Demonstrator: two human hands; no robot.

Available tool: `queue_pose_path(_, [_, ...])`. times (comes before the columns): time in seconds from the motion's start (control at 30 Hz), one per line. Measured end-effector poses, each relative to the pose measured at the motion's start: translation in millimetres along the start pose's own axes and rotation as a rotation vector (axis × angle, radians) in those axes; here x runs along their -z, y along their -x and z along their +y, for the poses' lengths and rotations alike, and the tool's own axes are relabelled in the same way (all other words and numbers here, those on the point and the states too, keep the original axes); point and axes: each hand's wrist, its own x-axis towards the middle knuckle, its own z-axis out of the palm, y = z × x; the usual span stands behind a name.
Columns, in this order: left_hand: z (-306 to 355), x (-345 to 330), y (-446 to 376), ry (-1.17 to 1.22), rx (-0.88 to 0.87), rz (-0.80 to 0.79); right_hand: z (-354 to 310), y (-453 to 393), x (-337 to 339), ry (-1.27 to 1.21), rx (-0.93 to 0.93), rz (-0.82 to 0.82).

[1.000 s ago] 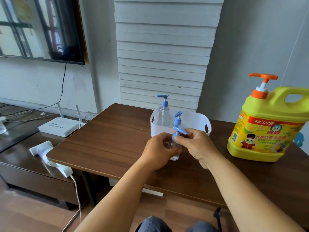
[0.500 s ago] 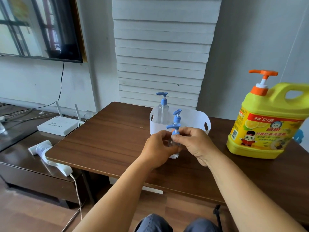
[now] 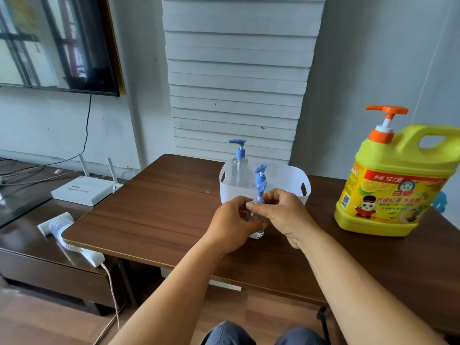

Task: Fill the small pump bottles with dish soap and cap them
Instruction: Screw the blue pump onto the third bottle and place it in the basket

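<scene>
Small clear bottle (image 3: 256, 232) upright on table, blue pump (image 3: 260, 190) on top.

Both forearms extended; left grip (image 3: 232, 224), right grip (image 3: 282, 214) curled, fingertips meeting.

Soft, even daylight fills the room, bright but not harsh. The dark screen (image 3: 57, 43) at upper left mirrors a window. A pale sheen lies across the wooden table (image 3: 154, 207), shadows under the hands faint. Wide-angle bending tilts the walls and edges outward; the yellow jug (image 3: 388, 185) looks slightly soft, the centre sharp.
</scene>
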Motion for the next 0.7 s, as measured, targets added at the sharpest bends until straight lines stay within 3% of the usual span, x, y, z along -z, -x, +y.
queue_pose_path(0.13, [1.2,0.3,0.2,0.013,0.001,-0.009,-0.3,1.1,7.7,-0.108,0.011,-0.134])
queue_pose_path(0.37, [3.1,1.5,0.4,-0.013,-0.011,-0.015,-2.6,0.3,1.4,0.006,0.005,0.004])
queue_pose_path(0.53, [3.7,1.3,1.1,-0.007,-0.014,-0.026,-4.6,3.1,6.5,-0.018,0.013,-0.077])
queue_pose_path(0.7, [2.1,-0.8,0.8,-0.029,-0.012,-0.011,-1.0,0.8,5.2,0.003,0.019,-0.032])
